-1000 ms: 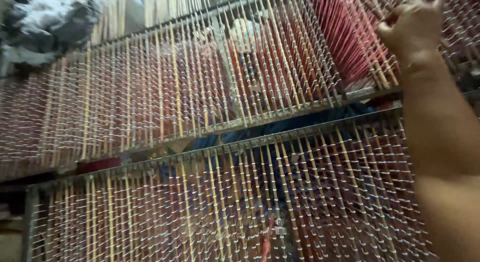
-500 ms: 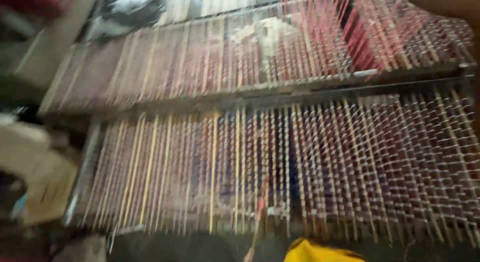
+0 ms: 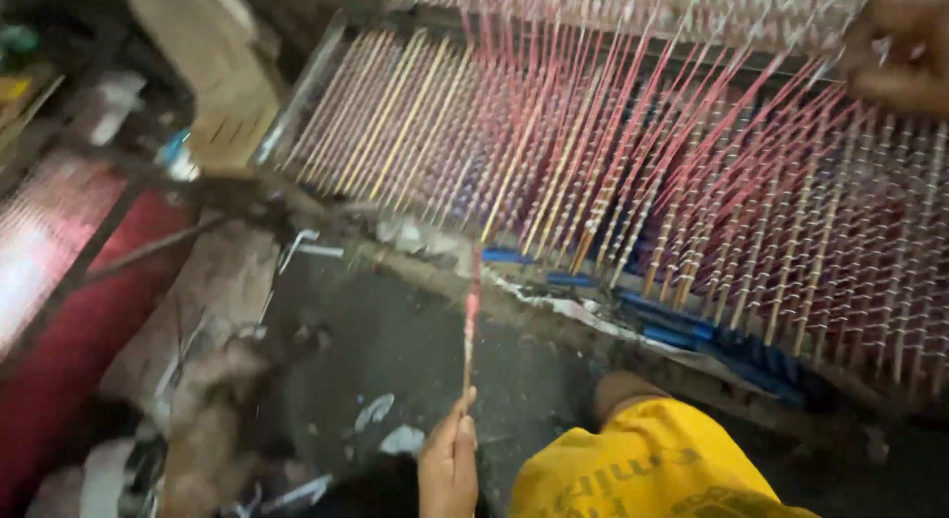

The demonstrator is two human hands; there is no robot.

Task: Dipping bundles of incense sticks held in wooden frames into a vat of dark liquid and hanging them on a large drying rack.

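Your left hand [image 3: 448,466] sits low in the view, its grip pinched shut on the bottom end of a thin stick [image 3: 471,325] wound with pink thread. The stick stands nearly upright, and its top reaches the lower edge of the rack [image 3: 554,152].

The rack is a slanted frame packed with rows of pale sticks and taut pink threads [image 3: 692,132] that fan toward the upper right. Your right hand [image 3: 895,48] is at the top right corner, up among those threads; blur and the frame edge hide its fingers, so you cannot tell how its grip stands.

Blue strips [image 3: 682,330] lie under the rack's lower edge. Your knee, in yellow shorts [image 3: 643,469], shows at the bottom, right of the left hand. The dark floor [image 3: 395,350] carries white scraps [image 3: 400,439]. A red surface [image 3: 59,320] fills the left edge.
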